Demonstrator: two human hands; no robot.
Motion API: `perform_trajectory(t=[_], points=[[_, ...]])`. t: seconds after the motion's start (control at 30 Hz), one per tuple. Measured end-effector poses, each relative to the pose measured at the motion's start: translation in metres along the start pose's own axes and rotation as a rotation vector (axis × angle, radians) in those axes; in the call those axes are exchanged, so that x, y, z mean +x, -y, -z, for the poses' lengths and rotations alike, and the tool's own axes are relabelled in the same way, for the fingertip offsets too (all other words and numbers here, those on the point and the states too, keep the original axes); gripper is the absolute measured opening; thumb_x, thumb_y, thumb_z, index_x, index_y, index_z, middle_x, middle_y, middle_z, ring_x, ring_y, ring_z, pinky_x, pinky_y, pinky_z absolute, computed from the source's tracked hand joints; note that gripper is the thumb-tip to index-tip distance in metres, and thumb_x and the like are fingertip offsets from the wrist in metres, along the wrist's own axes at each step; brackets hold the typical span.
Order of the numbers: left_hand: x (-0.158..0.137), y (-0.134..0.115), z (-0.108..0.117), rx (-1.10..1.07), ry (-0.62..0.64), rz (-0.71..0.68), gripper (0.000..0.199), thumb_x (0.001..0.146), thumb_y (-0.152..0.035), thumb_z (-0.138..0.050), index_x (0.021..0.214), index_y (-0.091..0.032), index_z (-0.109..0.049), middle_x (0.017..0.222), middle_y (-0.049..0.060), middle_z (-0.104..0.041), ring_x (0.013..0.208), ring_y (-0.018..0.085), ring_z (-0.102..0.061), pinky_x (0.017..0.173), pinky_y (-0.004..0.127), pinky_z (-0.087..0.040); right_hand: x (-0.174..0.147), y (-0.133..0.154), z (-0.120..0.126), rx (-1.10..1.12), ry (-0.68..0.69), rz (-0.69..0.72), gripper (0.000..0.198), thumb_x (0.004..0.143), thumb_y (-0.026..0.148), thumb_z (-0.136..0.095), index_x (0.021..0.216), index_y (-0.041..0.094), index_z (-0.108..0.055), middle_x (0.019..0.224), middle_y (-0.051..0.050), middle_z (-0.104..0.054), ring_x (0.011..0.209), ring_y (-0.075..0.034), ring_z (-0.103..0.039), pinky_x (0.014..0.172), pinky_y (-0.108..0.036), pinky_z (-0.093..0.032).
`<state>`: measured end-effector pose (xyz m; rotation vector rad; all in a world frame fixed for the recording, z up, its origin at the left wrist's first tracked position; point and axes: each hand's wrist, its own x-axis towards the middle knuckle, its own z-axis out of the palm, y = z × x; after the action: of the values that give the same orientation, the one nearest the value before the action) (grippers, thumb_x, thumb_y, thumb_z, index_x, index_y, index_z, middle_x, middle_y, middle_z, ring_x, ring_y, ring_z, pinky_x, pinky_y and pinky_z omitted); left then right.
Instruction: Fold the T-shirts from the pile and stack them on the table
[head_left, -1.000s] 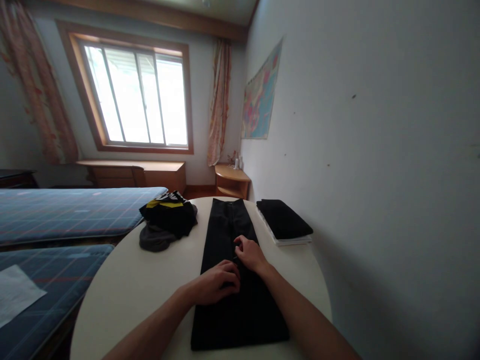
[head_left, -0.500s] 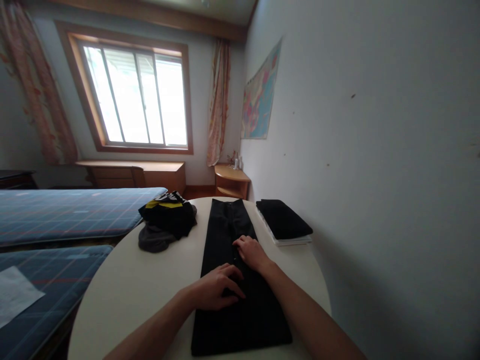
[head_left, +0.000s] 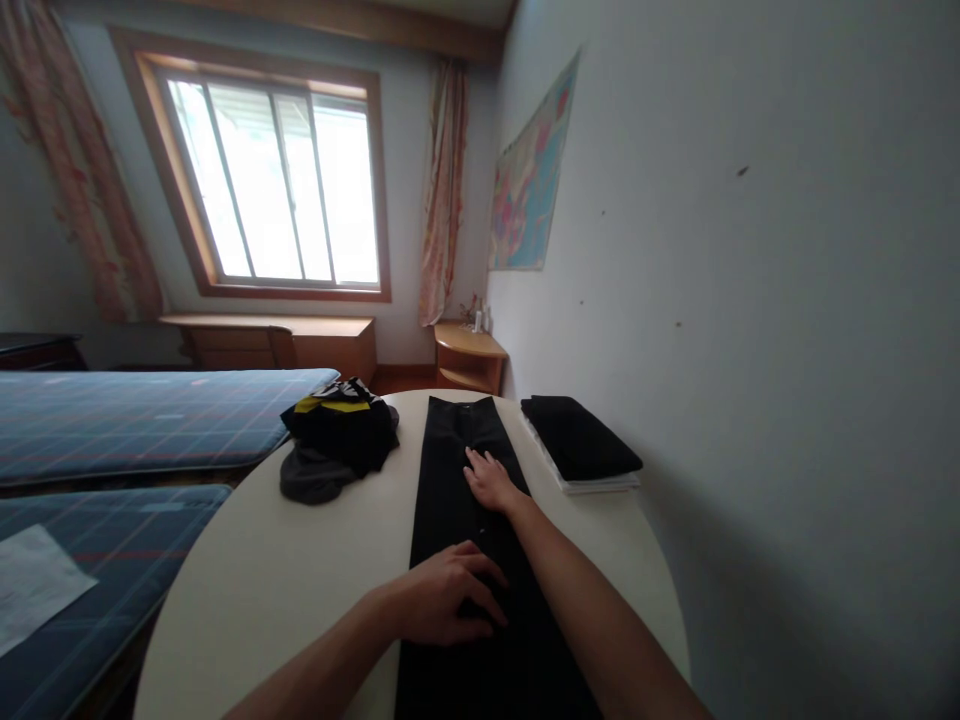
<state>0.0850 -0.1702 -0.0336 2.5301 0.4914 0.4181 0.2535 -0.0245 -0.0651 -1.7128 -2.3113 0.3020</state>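
Observation:
A pair of black trousers (head_left: 450, 500), folded lengthwise into a long strip, lies on the round white table (head_left: 300, 580). Its waist end points away from me, and its near end runs out of the picture. My right hand (head_left: 491, 482) rests flat on the upper half of the cloth, fingers apart. Nearer to me, my left hand (head_left: 454, 595) sits over the lower part with its fingers spread and slightly bent. Neither hand grips anything.
To the left is a crumpled heap of dark clothes (head_left: 341, 445) with a yellow piece. On the right lies a stack of folded clothes (head_left: 577, 438), black over white. Plaid mattresses (head_left: 165, 425) stand beside the table, and a white wall (head_left: 787, 350) rises along the right.
My right hand has slid further up the trousers and flattened out. My left hand stays over the lower part. The whole view has shifted slightly.

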Motion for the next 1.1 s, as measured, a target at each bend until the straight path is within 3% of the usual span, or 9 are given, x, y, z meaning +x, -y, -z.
perform_trajectory(t=[0.07,0.17,0.33,0.47,0.6,0.73,0.83,0.93,1.1], points=[[0.000,0.000,0.001,-0.009,-0.003,0.014,0.023,0.083,-0.027,-0.069,0.105,-0.034,-0.074,0.126,0.000,-0.063,0.115,0.023,-0.054,0.104,0.038,-0.040,0.000,-0.003,0.001,0.021,0.019,0.026,0.057,0.101,0.035,-0.027,0.154,0.013,-0.025,0.157,-0.010,-0.034,0.145,-0.026,-0.027,0.116,-0.044,-0.024],[0.000,-0.003,0.003,-0.009,-0.001,0.035,0.023,0.082,-0.024,-0.069,0.103,-0.032,-0.074,0.125,0.001,-0.062,0.116,0.023,-0.054,0.105,0.039,-0.040,-0.008,-0.011,0.005,0.018,0.012,0.059,0.055,0.102,0.030,-0.022,0.153,0.011,-0.027,0.158,-0.010,-0.030,0.147,-0.020,-0.022,0.119,-0.037,-0.018],[0.000,-0.015,0.000,0.055,-0.006,0.073,0.025,0.076,-0.030,-0.074,0.101,-0.029,-0.071,0.128,0.003,-0.059,0.120,0.025,-0.051,0.105,0.039,-0.041,-0.026,-0.026,0.009,-0.008,0.044,0.016,0.061,0.098,0.045,-0.038,0.149,0.012,-0.037,0.159,-0.016,-0.026,0.147,-0.032,-0.021,0.118,-0.048,-0.018],[0.001,-0.021,-0.009,0.126,0.005,0.127,0.046,0.070,-0.045,-0.078,0.109,-0.026,-0.063,0.139,0.008,-0.050,0.133,0.032,-0.039,0.110,0.045,-0.037,-0.032,-0.032,0.012,0.012,0.076,0.040,0.060,0.099,0.048,-0.037,0.150,0.016,-0.037,0.160,-0.012,-0.023,0.147,-0.031,-0.020,0.118,-0.048,-0.019],[-0.001,-0.019,-0.011,0.160,0.012,0.143,0.047,0.070,-0.042,-0.077,0.110,-0.024,-0.058,0.139,0.009,-0.048,0.138,0.033,-0.034,0.112,0.045,-0.034,-0.043,-0.029,0.022,0.007,-0.019,0.098,0.047,0.098,0.034,-0.040,0.141,0.016,-0.050,0.154,-0.012,-0.037,0.142,-0.025,-0.033,0.116,-0.041,-0.025],[-0.005,-0.009,-0.003,0.181,-0.017,0.133,0.043,0.070,-0.036,-0.077,0.107,-0.025,-0.058,0.140,0.008,-0.048,0.138,0.032,-0.034,0.113,0.045,-0.034,-0.070,-0.015,0.033,-0.019,-0.144,0.109,0.035,0.091,0.020,-0.045,0.118,0.019,-0.067,0.127,-0.009,-0.062,0.119,-0.021,-0.055,0.105,-0.034,-0.038],[-0.007,0.001,0.001,0.242,-0.068,0.151,0.041,0.073,-0.035,-0.075,0.109,-0.025,-0.058,0.143,0.008,-0.045,0.139,0.032,-0.033,0.114,0.045,-0.033,-0.093,-0.002,0.036,-0.014,-0.155,0.079,0.036,0.090,0.019,-0.042,0.115,0.020,-0.068,0.118,-0.009,-0.066,0.110,-0.020,-0.059,0.100,-0.031,-0.041],[-0.007,0.011,0.002,0.337,-0.173,0.237,0.042,0.080,-0.033,-0.070,0.118,-0.025,-0.054,0.144,0.009,-0.043,0.136,0.031,-0.037,0.113,0.046,-0.033,-0.110,0.007,0.030,-0.015,-0.053,0.066,0.042,0.096,0.032,-0.040,0.129,0.017,-0.061,0.136,-0.012,-0.057,0.123,-0.024,-0.054,0.105,-0.036,-0.039],[-0.008,0.015,0.006,0.376,-0.266,0.407,0.039,0.085,-0.039,-0.064,0.118,-0.022,-0.051,0.122,0.009,-0.055,0.114,0.027,-0.052,0.099,0.043,-0.043,-0.116,0.014,0.015,-0.037,0.072,0.043,0.060,0.099,0.049,-0.030,0.150,0.018,-0.037,0.159,-0.010,-0.027,0.148,-0.030,-0.019,0.119,-0.051,-0.014]])
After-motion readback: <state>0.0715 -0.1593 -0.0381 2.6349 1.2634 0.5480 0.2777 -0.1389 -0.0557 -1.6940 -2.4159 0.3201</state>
